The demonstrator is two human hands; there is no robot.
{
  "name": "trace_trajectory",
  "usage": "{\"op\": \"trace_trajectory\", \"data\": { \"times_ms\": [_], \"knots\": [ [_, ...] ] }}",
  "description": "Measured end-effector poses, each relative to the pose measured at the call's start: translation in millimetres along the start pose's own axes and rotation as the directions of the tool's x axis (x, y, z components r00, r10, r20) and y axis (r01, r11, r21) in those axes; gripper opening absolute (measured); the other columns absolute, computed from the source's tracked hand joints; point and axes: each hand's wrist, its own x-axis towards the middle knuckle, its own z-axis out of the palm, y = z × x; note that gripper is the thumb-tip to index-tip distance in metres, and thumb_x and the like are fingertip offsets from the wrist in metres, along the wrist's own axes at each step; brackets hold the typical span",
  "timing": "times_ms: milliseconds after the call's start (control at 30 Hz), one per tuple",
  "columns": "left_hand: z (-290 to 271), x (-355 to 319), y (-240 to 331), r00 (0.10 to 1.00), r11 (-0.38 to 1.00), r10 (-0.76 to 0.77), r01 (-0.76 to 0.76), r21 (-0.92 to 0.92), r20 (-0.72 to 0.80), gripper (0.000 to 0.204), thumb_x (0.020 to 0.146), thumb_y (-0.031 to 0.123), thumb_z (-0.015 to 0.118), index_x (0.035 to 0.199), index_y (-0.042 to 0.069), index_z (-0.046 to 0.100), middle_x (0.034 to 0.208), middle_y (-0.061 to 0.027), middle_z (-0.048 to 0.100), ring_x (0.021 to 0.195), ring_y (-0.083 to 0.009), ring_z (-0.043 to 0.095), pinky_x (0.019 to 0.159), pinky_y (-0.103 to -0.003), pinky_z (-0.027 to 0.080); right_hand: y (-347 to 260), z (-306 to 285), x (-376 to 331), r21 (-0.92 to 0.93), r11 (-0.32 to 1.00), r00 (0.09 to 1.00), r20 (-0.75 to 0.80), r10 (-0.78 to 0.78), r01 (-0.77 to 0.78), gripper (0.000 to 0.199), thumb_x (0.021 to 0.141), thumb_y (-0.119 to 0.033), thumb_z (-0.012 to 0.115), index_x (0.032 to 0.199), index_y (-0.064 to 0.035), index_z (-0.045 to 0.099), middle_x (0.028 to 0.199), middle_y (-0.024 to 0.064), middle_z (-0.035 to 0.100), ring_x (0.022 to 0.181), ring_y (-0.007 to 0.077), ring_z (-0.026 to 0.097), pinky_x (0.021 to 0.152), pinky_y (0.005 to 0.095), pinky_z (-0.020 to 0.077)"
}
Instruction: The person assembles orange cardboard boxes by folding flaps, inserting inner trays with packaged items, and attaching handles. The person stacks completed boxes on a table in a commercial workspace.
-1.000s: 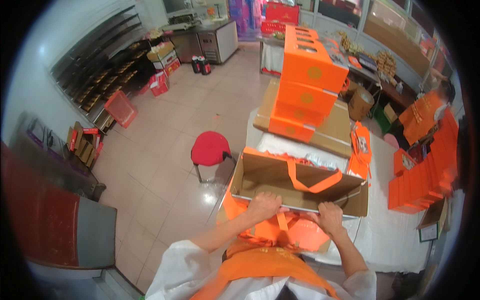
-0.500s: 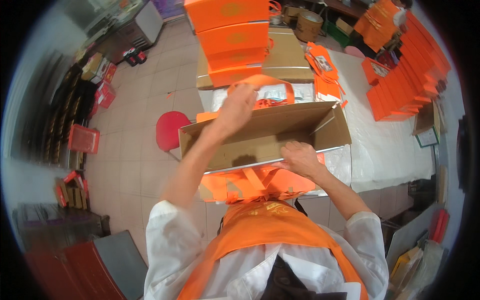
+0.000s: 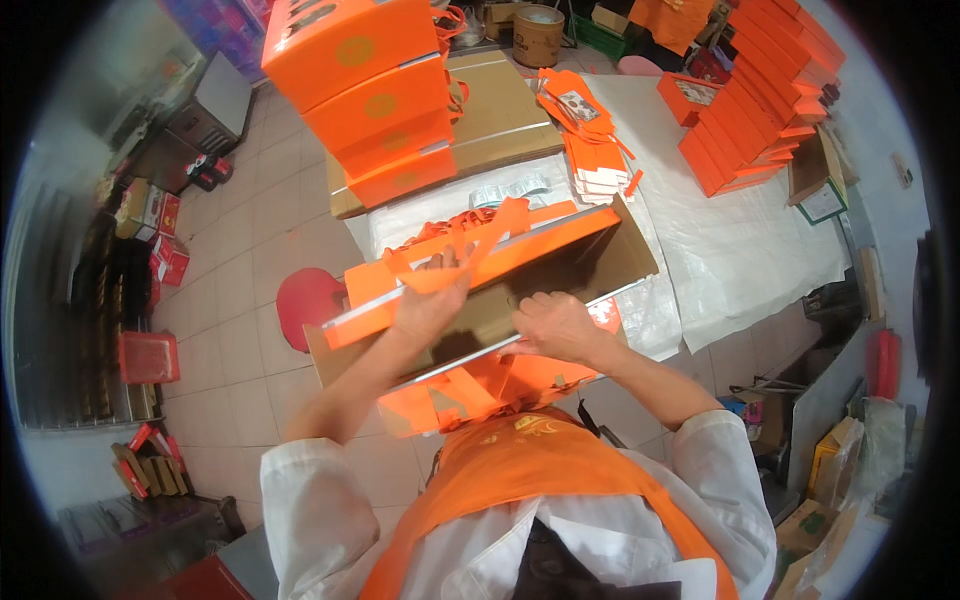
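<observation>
An open long box (image 3: 632, 250), orange outside and bare brown cardboard inside, sits in front of me at the table's near edge. An orange band (image 3: 390, 313) runs along its far rim. My left hand (image 3: 430, 305) reaches across the box, its fingers curled round a flat orange strap (image 3: 487, 245) at the far side. My right hand (image 3: 560, 325) is closed over the near wall's top edge, thumb outside. More orange straps and panels (image 3: 490, 380) hang between the box and my apron. Several orange straps (image 3: 430, 232) lie bunched just beyond the box.
Stacked orange boxes (image 3: 380, 105) rise at the far left, beside flat brown cardboard (image 3: 505, 105). Flat orange-and-white pieces (image 3: 595, 165) lie on the white table cover (image 3: 740, 240). Another orange stack (image 3: 745, 130) leans at the right. A red stool (image 3: 308, 308) stands left.
My left hand has come down toward me with the strap, from above the far rim into the box opening. The far rim now shows its orange band. My right hand keeps its grip.
</observation>
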Motion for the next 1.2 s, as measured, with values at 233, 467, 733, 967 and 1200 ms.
{"op": "trace_trajectory", "data": {
  "times_ms": [233,467,733,967,1200],
  "knots": [
    [-3,5,4,0.988,0.757,-0.148,0.148,-0.637,0.053,0.043,0.083,0.026,0.055,0.116,0.0,0.047,0.104,-0.0156,0.054,0.092,-0.027,0.055,0.081,-0.037,0.043,0,2,-2,0.023,1.0,1.0,-0.023,0.002,-0.001,0.042,0.066,-0.046,0.067,0.06,-0.0097,0.046,0.061,0.0035,0.045,0.058,0.0192,0.052,0.049,0.0293,0.0435],
    [-19,49,-18,0.861,0.637,0.004,0.39,-0.665,0.508,0.041,0.084,0.03,0.053,0.116,0.004,0.049,0.094,-0.0179,0.059,0.089,-0.0321,0.057,0.075,-0.041,0.044,1,0,-2,0.007,1.0,1.0,0.009,0.004,-0.004,0.043,0.067,-0.047,0.066,0.061,-0.0096,0.047,0.062,0.0036,0.046,0.06,0.0203,0.053,0.051,0.0307,0.0445],
    [1,30,21,0.951,0.83,-0.305,0.289,-0.477,0.046,0.007,0.075,0.01,0.056,0.079,0.006,0.053,0.064,-0.01,0.058,0.064,-0.0273,0.06,0.057,-0.04,0.047,-5,-5,1,0.023,1.0,0.998,0.061,0.016,-0.018,0.042,0.07,-0.048,0.065,0.072,-0.0084,0.053,0.071,0.0057,0.051,0.069,0.0224,0.053,0.063,0.0348,0.0446],
    [1,31,17,0.95,0.801,-0.313,0.257,-0.541,-0.012,0.01,0.077,0.012,0.058,0.075,0.004,0.053,0.066,-0.0119,0.059,0.069,-0.0282,0.061,0.061,-0.04,0.047,53,-91,-22,0.607,0.629,0.545,-0.352,0.761,-0.485,0.017,0.085,-0.014,0.056,0.097,-0.0024,0.058,0.096,0.0047,0.06,0.091,0.0147,0.055,0.078,0.0295,0.0443],
    [3,30,16,0.958,0.839,-0.287,0.258,-0.48,0.015,0.007,0.08,0.011,0.048,0.082,0.005,0.051,0.073,-0.0119,0.06,0.069,-0.0282,0.063,0.054,-0.039,0.049,156,-53,-27,0.828,-0.155,0.648,0.525,0.552,-0.539,0.052,0.088,-0.028,0.053,0.132,-0.0048,0.036,0.125,0.0066,0.044,0.114,0.0161,0.041,0.094,0.0295,0.036]
  ]
}}
